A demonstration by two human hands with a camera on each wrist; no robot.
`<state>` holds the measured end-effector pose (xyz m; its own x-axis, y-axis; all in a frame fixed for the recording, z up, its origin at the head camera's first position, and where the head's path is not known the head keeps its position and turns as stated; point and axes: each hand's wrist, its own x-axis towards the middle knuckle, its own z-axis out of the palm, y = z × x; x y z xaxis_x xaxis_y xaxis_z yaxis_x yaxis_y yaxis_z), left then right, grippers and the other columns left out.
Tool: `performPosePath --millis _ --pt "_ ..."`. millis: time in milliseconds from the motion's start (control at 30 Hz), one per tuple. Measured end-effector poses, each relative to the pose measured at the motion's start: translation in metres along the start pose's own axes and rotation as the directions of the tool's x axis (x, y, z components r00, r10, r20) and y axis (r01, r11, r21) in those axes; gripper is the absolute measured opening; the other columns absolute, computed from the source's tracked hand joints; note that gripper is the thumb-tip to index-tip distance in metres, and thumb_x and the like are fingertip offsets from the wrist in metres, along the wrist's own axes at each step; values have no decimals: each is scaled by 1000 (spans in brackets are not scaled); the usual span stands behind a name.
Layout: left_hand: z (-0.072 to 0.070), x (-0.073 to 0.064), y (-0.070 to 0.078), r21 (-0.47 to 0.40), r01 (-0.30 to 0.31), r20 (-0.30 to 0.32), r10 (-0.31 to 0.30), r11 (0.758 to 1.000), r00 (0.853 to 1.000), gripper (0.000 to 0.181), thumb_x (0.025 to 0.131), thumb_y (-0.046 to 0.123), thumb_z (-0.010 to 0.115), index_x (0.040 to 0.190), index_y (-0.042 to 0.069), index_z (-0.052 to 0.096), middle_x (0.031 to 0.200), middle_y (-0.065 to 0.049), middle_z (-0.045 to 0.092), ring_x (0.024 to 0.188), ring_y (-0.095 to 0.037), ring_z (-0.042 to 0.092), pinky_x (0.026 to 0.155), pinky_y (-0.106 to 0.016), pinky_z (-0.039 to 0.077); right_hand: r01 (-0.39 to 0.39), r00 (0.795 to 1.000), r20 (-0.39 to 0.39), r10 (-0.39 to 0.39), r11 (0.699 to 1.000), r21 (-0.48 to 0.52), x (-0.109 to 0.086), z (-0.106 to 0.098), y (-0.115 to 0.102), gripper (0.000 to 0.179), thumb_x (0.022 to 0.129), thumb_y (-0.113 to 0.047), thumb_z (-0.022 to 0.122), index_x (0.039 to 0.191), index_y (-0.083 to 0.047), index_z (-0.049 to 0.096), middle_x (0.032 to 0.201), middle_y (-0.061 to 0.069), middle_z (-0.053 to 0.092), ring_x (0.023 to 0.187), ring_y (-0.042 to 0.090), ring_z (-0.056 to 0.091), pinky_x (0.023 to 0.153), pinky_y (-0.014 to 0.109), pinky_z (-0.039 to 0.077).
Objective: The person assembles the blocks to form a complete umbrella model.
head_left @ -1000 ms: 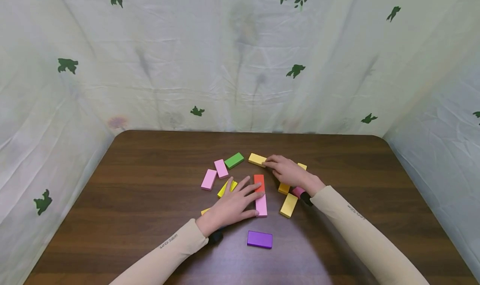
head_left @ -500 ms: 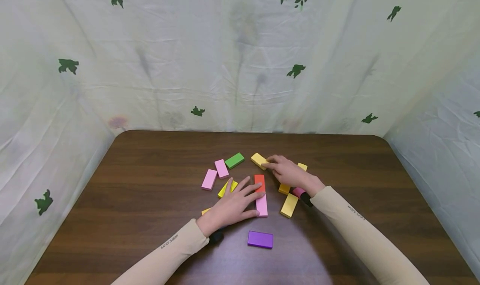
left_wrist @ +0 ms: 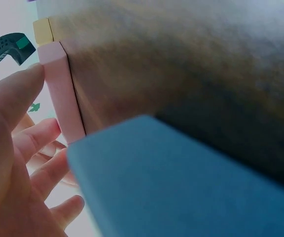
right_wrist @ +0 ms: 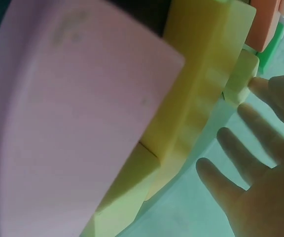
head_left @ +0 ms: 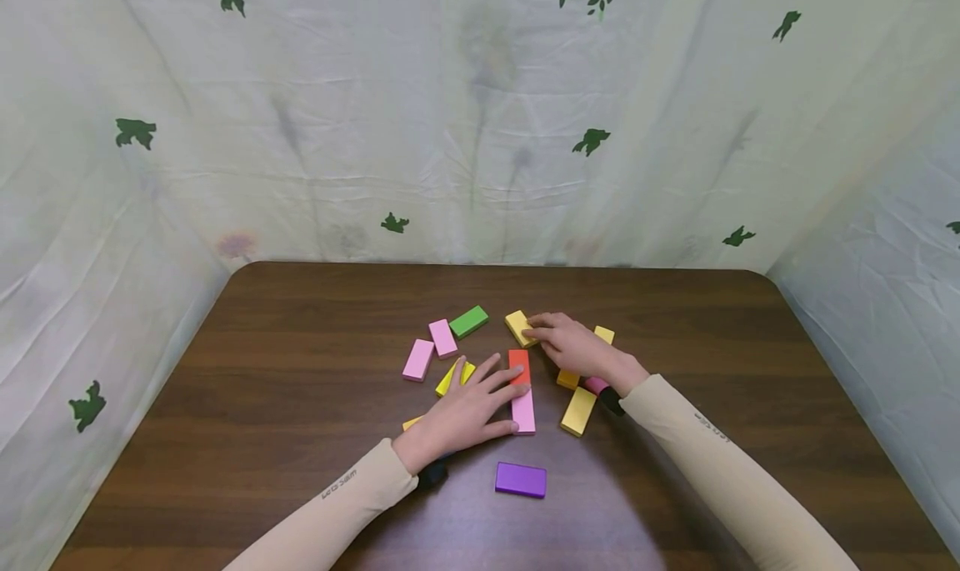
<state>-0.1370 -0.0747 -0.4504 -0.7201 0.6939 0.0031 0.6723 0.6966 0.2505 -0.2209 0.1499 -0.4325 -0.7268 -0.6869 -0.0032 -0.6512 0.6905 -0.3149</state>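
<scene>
My left hand (head_left: 463,411) lies with spread fingers over the middle of the table. Its fingertips touch a red block (head_left: 517,359) and a pink block (head_left: 523,417), set end to end. In the left wrist view the thumb and a finger meet the side of the pink block (left_wrist: 60,91). Farther back, my right hand (head_left: 577,343) reaches in from the right, its fingertips on a pale yellow block (head_left: 516,324) that lies at a slant. Extended fingers (right_wrist: 238,155) show in the right wrist view near that pale yellow block (right_wrist: 243,74).
A purple block (head_left: 521,480) lies nearest the front. Pink (head_left: 418,359), green (head_left: 469,321) and bright yellow blocks (head_left: 444,385) lie to the left. Beside the right wrist are orange (head_left: 567,378) and pale yellow blocks (head_left: 578,411). A blue block (left_wrist: 191,182) fills the left wrist view's foreground.
The pale yellow block under my right fingertips has turned clockwise and slid slightly right, its near end coming close to the red block. My left hand stays where it was.
</scene>
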Motion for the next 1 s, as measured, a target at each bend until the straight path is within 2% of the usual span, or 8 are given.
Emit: performPosePath --millis 200,767,1000 --pt "0 0 0 4 1 -1 -1 1000 1000 54 92 47 58 140 23 51 149 0 38 143 -30 17 105 -66 11 32 999 31 -33 999 6 -1 0 1 39 95 -3 53 134 0 54 145 15 43 134 39 34 105 53 30" --pt "0 0 0 -2 0 -2 0 1000 1000 55 92 47 58 140 23 51 148 -1 40 143 -30 17 105 -67 11 56 998 -5 -56 998 -37 -4 6 -7 40 96 -5 51 136 -7 55 133 15 49 123 36 43 101 49 36" --pt "1 0 1 4 1 -3 -1 1000 1000 55 92 47 58 140 23 51 148 -1 40 143 -30 17 105 -67 11 66 998 -9 -67 997 -43 -6 8 -8 40 96 -5 51 136 -6 54 137 18 46 128 38 39 103 48 35"
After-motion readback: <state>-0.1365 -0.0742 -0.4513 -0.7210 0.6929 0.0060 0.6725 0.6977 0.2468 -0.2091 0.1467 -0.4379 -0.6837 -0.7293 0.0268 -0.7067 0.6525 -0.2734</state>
